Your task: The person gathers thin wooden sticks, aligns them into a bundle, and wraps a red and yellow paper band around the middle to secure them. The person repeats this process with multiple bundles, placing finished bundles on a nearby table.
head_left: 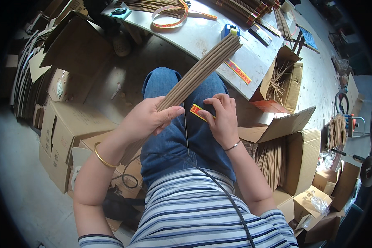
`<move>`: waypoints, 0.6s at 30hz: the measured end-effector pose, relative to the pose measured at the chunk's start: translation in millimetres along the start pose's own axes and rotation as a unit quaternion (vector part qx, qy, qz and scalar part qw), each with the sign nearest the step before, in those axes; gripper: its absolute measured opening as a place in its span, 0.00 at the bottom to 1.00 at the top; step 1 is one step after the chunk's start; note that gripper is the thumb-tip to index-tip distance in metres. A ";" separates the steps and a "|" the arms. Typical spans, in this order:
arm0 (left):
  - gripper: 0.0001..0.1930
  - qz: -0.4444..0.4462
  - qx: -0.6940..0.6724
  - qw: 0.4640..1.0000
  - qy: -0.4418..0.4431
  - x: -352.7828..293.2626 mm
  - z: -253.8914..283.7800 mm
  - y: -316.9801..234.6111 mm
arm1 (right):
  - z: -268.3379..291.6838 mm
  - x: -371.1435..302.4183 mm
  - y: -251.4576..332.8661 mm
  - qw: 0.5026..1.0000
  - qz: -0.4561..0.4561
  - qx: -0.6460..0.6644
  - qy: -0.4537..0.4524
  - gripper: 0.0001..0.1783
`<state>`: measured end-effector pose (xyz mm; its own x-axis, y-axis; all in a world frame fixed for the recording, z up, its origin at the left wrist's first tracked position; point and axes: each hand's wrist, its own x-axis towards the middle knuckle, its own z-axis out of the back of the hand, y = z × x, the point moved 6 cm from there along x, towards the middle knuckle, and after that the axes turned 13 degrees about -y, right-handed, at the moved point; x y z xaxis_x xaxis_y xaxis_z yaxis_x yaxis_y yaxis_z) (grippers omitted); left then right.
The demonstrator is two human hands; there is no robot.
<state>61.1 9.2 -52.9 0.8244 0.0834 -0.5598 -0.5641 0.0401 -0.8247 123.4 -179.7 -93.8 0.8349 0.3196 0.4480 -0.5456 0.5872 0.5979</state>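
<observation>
A bundle of brown incense sticks (200, 74) slants up and to the right from my left hand (149, 118), whose fingers and thumb are wrapped round it. The lower end of the bundle runs back along the inside of my left forearm. Just right of the sticks, my right hand (224, 122) holds a short red and yellow paper label strip (196, 110), with the thumb lying on it. The strip is apart from the bundle, above my jeans (165, 149). The fingers behind the strip are partly hidden.
Ahead stands a pale table (194, 45) with a blue tape measure (230, 31), another label strip (238, 72), a curled label band (169, 24) and more incense bundles (252, 10). Open cartons of sticks (273, 163) stand at right; cardboard boxes (66, 132) at left. A black cable (219, 182) crosses my lap.
</observation>
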 end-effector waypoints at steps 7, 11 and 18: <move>0.18 -0.006 0.041 0.999 -0.021 -1.6 -4.3 1.2 | -3.6 -10.7 -6.7 0.992 -0.088 0.078 0.054 0.11; 0.19 -0.041 0.088 0.993 -0.064 -15.0 -9.6 -12.6 | 15.5 -12.2 20.5 0.868 -0.326 0.362 0.099 0.08; 0.15 -0.140 0.112 0.981 -0.070 -23.0 -24.6 -24.6 | 24.2 -13.3 36.7 0.844 -0.330 0.413 0.089 0.09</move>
<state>57.2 -18.2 -21.8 0.9428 0.1725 -0.2851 -0.3257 0.2970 -0.8976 90.5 -180.4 -61.7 0.9343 0.2749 -0.2270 0.2401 -0.0145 0.9706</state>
